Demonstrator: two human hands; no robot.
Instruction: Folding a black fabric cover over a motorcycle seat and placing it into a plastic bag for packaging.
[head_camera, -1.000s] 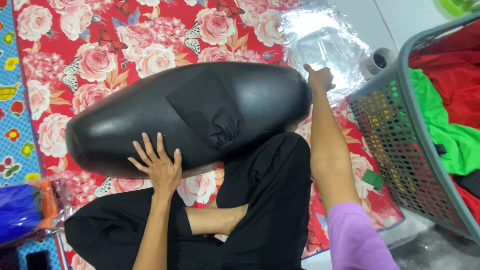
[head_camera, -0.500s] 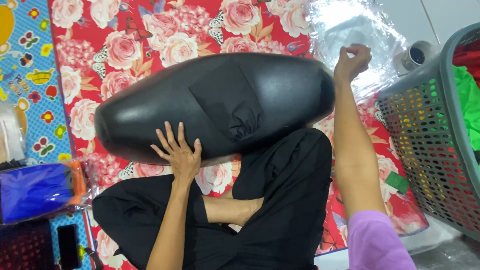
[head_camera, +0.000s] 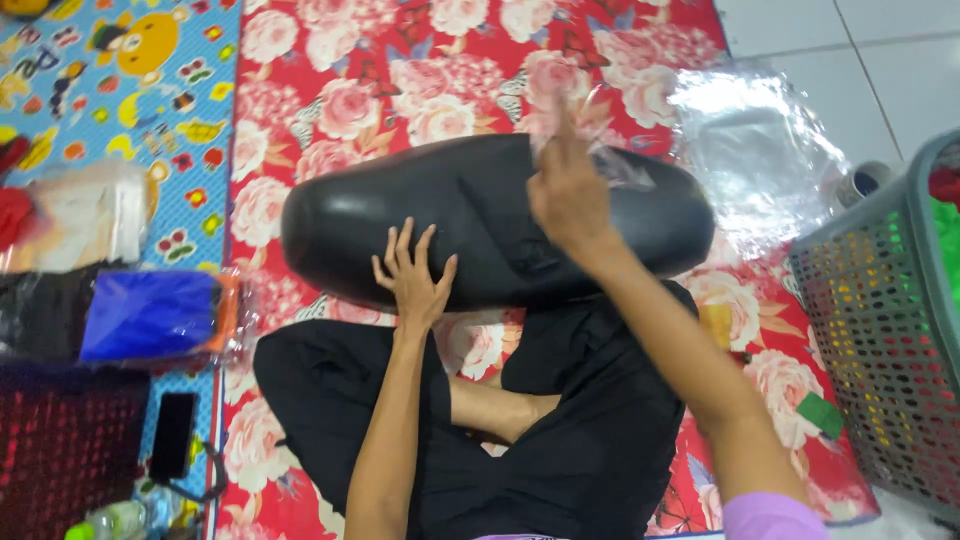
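A red floral mat (head_camera: 330, 110) with pink roses covers the floor through the middle of the view. At nine to eleven o'clock lies a blue children's play mat (head_camera: 120, 80) printed with cartoon shapes; on it rest a flat clear packet of pale fabric (head_camera: 85, 215) and, just below, a clear packet of folded blue cloth (head_camera: 150, 312). At seven o'clock a black phone (head_camera: 174, 435) lies beside a dark red-dotted mat (head_camera: 65, 450). At three o'clock stands a grey perforated plastic laundry basket (head_camera: 880, 340), green cloth (head_camera: 945, 240) inside it. White floor tiles (head_camera: 860, 40) fill one o'clock.
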